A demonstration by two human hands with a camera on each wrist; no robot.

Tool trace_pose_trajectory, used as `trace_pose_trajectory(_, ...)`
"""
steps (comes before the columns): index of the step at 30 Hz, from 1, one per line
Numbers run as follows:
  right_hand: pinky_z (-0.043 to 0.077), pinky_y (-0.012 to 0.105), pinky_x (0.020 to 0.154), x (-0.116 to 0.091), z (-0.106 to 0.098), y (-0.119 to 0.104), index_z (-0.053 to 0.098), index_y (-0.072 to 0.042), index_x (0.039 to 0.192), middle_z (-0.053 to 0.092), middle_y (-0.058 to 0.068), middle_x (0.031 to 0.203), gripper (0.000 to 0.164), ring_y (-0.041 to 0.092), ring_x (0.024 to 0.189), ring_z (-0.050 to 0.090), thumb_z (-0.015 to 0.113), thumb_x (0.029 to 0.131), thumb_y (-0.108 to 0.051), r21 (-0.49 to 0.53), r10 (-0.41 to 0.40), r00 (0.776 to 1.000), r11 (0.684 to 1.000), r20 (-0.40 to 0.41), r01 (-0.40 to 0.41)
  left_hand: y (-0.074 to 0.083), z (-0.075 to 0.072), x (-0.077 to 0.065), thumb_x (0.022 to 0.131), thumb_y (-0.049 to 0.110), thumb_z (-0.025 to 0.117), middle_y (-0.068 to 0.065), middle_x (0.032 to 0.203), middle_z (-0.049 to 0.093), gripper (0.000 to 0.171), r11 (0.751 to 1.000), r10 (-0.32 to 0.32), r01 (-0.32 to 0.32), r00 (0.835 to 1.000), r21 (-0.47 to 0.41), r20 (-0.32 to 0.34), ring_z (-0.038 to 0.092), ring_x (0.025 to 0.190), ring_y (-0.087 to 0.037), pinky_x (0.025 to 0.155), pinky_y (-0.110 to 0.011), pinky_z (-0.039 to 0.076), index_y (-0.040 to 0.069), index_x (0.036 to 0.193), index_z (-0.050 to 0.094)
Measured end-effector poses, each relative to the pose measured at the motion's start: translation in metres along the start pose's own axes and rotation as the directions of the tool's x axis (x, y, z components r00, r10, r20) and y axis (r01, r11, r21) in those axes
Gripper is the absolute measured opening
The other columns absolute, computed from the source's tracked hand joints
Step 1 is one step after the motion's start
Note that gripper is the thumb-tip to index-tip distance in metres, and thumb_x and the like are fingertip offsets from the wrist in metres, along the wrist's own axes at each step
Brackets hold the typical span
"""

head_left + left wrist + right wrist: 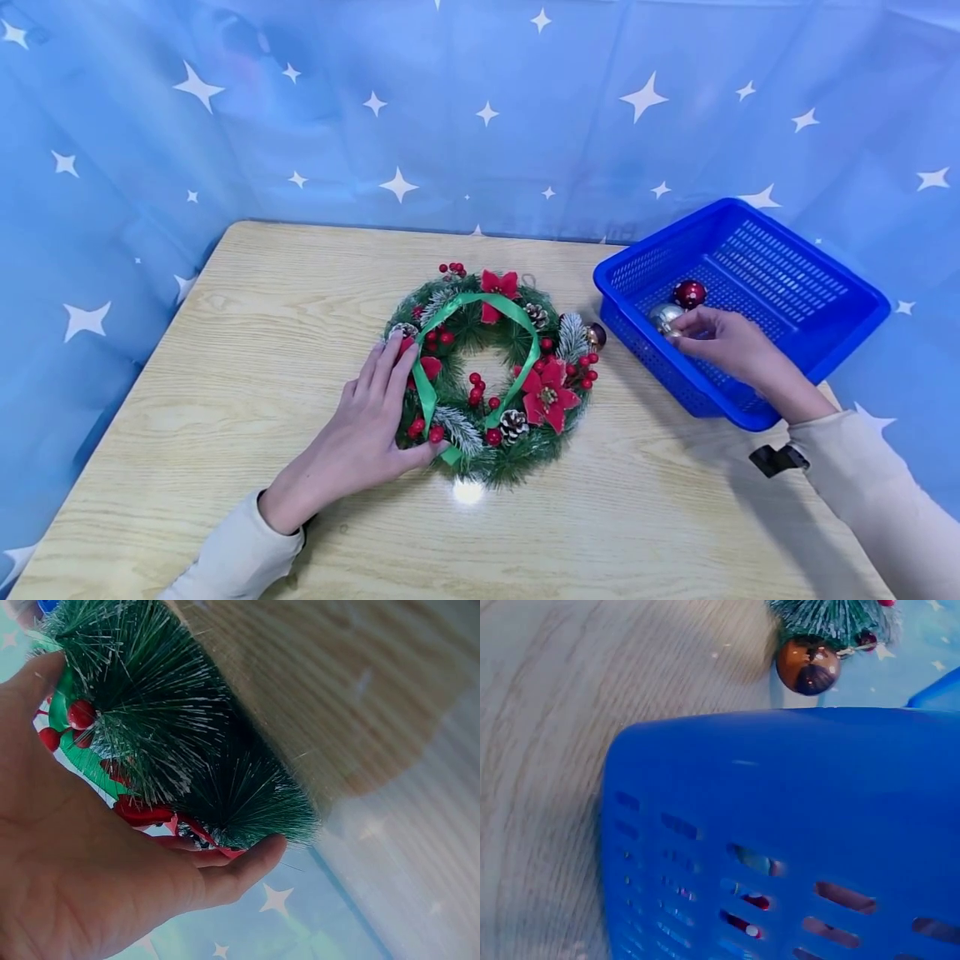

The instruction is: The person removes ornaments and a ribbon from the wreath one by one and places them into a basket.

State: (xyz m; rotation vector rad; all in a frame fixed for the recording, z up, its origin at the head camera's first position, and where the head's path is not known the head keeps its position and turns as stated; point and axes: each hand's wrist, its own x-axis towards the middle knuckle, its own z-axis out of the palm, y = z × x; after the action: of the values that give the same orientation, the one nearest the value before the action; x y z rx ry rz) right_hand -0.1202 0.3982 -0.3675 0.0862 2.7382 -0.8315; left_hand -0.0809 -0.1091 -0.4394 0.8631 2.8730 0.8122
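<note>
A green Christmas wreath [517,468] lies on the table, decked with red poinsettias, berries, pinecones and a loose green ribbon [519,312]. My left hand [363,433] rests on its left side, fingers and thumb spread and mostly straight; the left wrist view shows them about the needles [161,697]. Inside the blue basket [810,252], my right hand [727,343] pinches a silver bauble [663,315] near its cap. Just behind that is a red bauble with white spots [690,293]. The basket wall [780,772] hides most of this hand in the right wrist view.
A shiny brown bauble [596,336] sits at the wreath's right edge, close to the basket. Beneath everything is a light wood-grain table [247,333]. A blue curtain with white stars [480,150] hangs behind it.
</note>
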Motion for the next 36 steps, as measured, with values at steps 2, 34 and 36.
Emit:
trace_pose_trajectory(2,0.054,0.035,0.079,0.001,-0.001,0.002,0.065,0.002,0.134,0.070,0.025,0.126,0.033,0.041,0.113,0.066,0.067,0.110,-0.021,-0.018,0.005,1.000,1.000,0.012,-0.005,0.000,0.000,0.000,0.092,0.060,0.082,-0.018,0.181,0.003,0.123,1.000,0.004,-0.004,1.000,-0.001,-0.004,0.012,0.162,-0.052,0.108,-0.082,0.035,0.006,0.175,0.009)
trace_pose_trajectory(34,0.050,0.068,0.092,0.009,0.006,0.004,0.068,0.008,0.118,0.073,0.027,0.111,0.019,0.051,0.107,0.066,0.065,0.104,-0.005,-0.283,-0.035,0.995,0.957,0.091,0.060,-0.001,-0.004,-0.001,0.093,0.056,0.083,-0.018,0.181,0.002,0.123,1.000,0.004,-0.004,1.000,-0.016,0.008,0.010,0.162,-0.052,0.107,-0.083,0.034,0.007,0.175,0.006)
trace_pose_trajectory(36,0.049,0.070,0.095,0.006,0.005,0.004,0.066,0.010,0.124,0.071,0.032,0.118,0.025,0.055,0.114,0.064,0.064,0.106,-0.007,-0.269,-0.020,0.995,0.962,0.095,0.045,0.000,-0.004,-0.001,0.093,0.055,0.083,-0.018,0.181,0.002,0.123,1.000,0.005,-0.005,1.000,-0.019,0.010,0.010,0.162,-0.052,0.107,-0.083,0.034,0.007,0.175,0.006)
